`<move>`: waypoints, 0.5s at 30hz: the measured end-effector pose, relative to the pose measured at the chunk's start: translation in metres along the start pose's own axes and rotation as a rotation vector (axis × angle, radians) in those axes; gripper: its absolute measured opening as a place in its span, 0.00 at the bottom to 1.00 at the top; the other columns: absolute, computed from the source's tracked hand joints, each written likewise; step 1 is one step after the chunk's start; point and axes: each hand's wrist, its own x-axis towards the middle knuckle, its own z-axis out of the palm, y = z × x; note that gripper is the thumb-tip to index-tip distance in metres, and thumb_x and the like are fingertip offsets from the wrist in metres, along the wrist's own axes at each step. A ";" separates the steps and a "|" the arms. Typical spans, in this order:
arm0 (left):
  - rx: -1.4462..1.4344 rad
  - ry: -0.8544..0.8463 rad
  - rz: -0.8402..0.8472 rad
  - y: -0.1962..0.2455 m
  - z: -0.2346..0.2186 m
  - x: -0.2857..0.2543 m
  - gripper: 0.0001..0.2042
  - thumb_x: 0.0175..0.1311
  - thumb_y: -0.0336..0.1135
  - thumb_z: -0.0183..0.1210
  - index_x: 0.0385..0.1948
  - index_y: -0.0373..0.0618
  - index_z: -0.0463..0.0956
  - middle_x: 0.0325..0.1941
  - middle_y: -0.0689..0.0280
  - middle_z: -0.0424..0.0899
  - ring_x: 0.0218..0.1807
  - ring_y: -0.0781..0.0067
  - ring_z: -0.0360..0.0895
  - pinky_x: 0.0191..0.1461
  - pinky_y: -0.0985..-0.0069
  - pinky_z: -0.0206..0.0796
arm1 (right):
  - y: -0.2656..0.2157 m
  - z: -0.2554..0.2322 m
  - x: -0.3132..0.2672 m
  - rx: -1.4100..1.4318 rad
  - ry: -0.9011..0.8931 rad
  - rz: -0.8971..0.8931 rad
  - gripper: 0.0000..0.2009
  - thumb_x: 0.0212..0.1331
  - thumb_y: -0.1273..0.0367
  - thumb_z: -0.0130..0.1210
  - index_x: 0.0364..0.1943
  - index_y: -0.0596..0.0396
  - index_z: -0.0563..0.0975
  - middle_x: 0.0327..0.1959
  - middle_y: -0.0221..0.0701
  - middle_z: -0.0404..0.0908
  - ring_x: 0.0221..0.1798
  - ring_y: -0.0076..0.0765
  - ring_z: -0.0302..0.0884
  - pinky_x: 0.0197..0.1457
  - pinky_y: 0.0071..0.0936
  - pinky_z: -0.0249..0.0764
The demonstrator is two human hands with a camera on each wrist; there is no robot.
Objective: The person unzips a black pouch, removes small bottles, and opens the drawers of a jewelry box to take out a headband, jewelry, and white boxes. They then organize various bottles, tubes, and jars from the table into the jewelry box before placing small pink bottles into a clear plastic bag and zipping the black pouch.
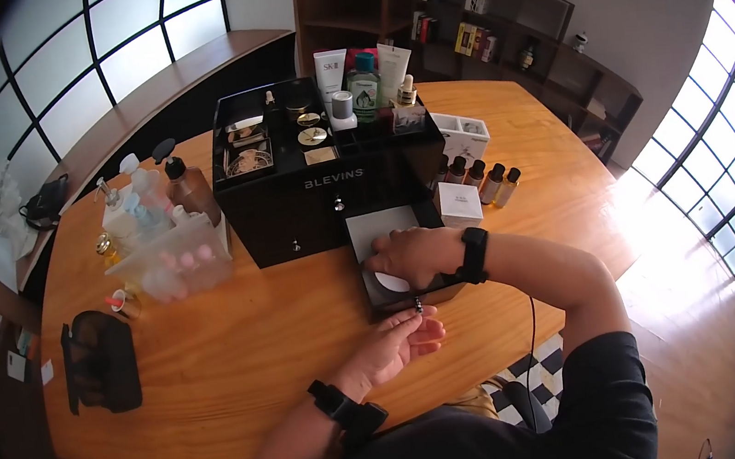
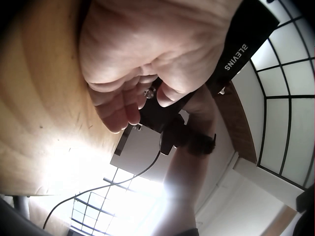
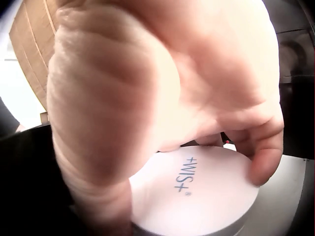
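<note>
- Head view: the open drawer [image 1: 390, 226] juts from the black box [image 1: 326, 193], toward 6 o'clock.
- The right hand [image 1: 415, 254] reaches into it, fingers curled on the round white compact [image 3: 197, 191].
- The left hand [image 1: 399, 341] pinches the drawer knob [image 1: 417, 303], seemingly between thumb and fingers.

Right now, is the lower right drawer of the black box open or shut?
Open: the drawer juts out from the black box, with the right hand reaching inside.

one black organiser box [image 1: 325, 189], four small brown bottles [image 1: 479, 179], two hands, one round white compact [image 3: 197, 191]
</note>
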 end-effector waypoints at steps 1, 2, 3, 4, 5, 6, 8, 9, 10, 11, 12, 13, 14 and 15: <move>-0.005 0.012 0.001 0.000 0.000 0.000 0.14 0.70 0.37 0.46 0.51 0.43 0.71 0.43 0.61 0.80 0.50 0.68 0.77 0.54 0.68 0.70 | -0.001 0.002 0.000 -0.003 0.005 -0.002 0.34 0.38 0.64 0.65 0.57 0.46 0.68 0.47 0.38 0.70 0.49 0.48 0.74 0.49 0.40 0.73; -0.010 0.023 0.001 -0.001 0.000 0.001 0.14 0.70 0.37 0.47 0.51 0.43 0.71 0.43 0.60 0.81 0.50 0.67 0.77 0.54 0.67 0.70 | -0.002 0.004 -0.001 -0.041 0.040 -0.010 0.35 0.37 0.63 0.66 0.56 0.47 0.68 0.46 0.38 0.70 0.48 0.48 0.74 0.48 0.40 0.73; -0.015 0.033 -0.001 -0.002 0.000 0.001 0.14 0.70 0.37 0.47 0.51 0.42 0.72 0.44 0.59 0.81 0.50 0.66 0.77 0.54 0.67 0.70 | -0.003 0.004 -0.003 -0.080 0.074 -0.016 0.35 0.35 0.62 0.66 0.55 0.47 0.68 0.46 0.38 0.71 0.47 0.47 0.75 0.48 0.39 0.73; -0.015 0.027 0.000 -0.002 0.000 0.001 0.14 0.70 0.37 0.47 0.51 0.42 0.72 0.43 0.59 0.81 0.50 0.66 0.77 0.54 0.67 0.70 | -0.004 0.002 -0.007 -0.121 0.107 -0.021 0.35 0.34 0.62 0.67 0.55 0.48 0.68 0.45 0.37 0.71 0.46 0.47 0.76 0.47 0.38 0.73; -0.015 0.021 0.003 -0.001 0.000 0.001 0.14 0.70 0.37 0.47 0.51 0.42 0.72 0.43 0.59 0.81 0.50 0.66 0.77 0.54 0.67 0.70 | -0.007 -0.010 -0.015 -0.121 0.111 0.010 0.35 0.34 0.61 0.67 0.53 0.49 0.68 0.45 0.37 0.71 0.46 0.47 0.76 0.47 0.38 0.73; -0.017 0.016 0.008 -0.001 0.000 0.001 0.14 0.70 0.37 0.47 0.50 0.41 0.72 0.43 0.59 0.81 0.50 0.67 0.77 0.54 0.67 0.70 | -0.009 -0.026 -0.025 -0.122 0.114 0.039 0.34 0.34 0.61 0.67 0.52 0.50 0.68 0.45 0.37 0.71 0.46 0.47 0.76 0.47 0.37 0.73; -0.012 0.030 0.004 0.000 0.001 0.000 0.14 0.70 0.37 0.47 0.50 0.41 0.72 0.43 0.59 0.81 0.49 0.67 0.77 0.54 0.67 0.70 | -0.009 -0.052 -0.043 -0.072 0.182 0.092 0.32 0.33 0.62 0.67 0.48 0.52 0.68 0.45 0.39 0.71 0.47 0.48 0.75 0.47 0.37 0.73; -0.013 0.038 0.003 0.000 0.002 -0.001 0.14 0.70 0.38 0.47 0.50 0.41 0.72 0.43 0.59 0.81 0.49 0.67 0.77 0.54 0.67 0.70 | -0.005 -0.062 -0.055 0.020 0.215 0.115 0.33 0.33 0.63 0.67 0.50 0.52 0.67 0.46 0.40 0.71 0.48 0.48 0.74 0.48 0.38 0.73; -0.009 0.037 0.007 0.000 0.002 -0.001 0.14 0.70 0.38 0.47 0.50 0.41 0.72 0.43 0.59 0.81 0.49 0.67 0.77 0.54 0.67 0.70 | -0.002 -0.076 -0.073 0.126 0.283 0.120 0.34 0.34 0.62 0.66 0.52 0.52 0.66 0.47 0.39 0.70 0.49 0.48 0.73 0.50 0.39 0.72; -0.005 0.037 0.011 0.000 0.002 -0.001 0.14 0.70 0.38 0.47 0.50 0.41 0.72 0.43 0.59 0.81 0.49 0.67 0.77 0.54 0.67 0.70 | 0.003 -0.084 -0.089 0.195 0.328 0.116 0.34 0.36 0.61 0.65 0.53 0.51 0.65 0.48 0.39 0.70 0.49 0.48 0.73 0.51 0.39 0.71; 0.001 0.035 0.015 0.000 0.002 -0.001 0.14 0.70 0.38 0.47 0.50 0.41 0.72 0.43 0.59 0.81 0.49 0.67 0.77 0.54 0.67 0.70 | 0.005 -0.096 -0.105 0.240 0.315 0.168 0.34 0.38 0.60 0.65 0.54 0.50 0.65 0.49 0.40 0.71 0.50 0.49 0.72 0.52 0.38 0.71; 0.002 0.032 0.014 0.000 0.002 -0.001 0.14 0.70 0.38 0.47 0.51 0.41 0.72 0.43 0.59 0.81 0.49 0.67 0.77 0.54 0.67 0.70 | 0.011 -0.101 -0.118 0.230 0.302 0.208 0.33 0.40 0.60 0.64 0.54 0.49 0.64 0.49 0.40 0.72 0.51 0.48 0.73 0.52 0.37 0.70; 0.004 0.028 0.014 0.000 0.002 -0.001 0.14 0.70 0.38 0.47 0.51 0.41 0.72 0.43 0.59 0.81 0.49 0.67 0.77 0.54 0.67 0.70 | 0.021 -0.103 -0.128 0.253 0.287 0.250 0.33 0.40 0.60 0.63 0.55 0.49 0.64 0.49 0.40 0.73 0.51 0.47 0.73 0.53 0.37 0.70; 0.006 0.025 0.014 0.001 0.002 -0.001 0.14 0.70 0.38 0.47 0.51 0.41 0.72 0.43 0.59 0.81 0.49 0.67 0.77 0.54 0.67 0.70 | 0.030 -0.104 -0.135 0.275 0.272 0.291 0.33 0.40 0.60 0.63 0.55 0.49 0.64 0.49 0.40 0.73 0.52 0.47 0.73 0.54 0.36 0.69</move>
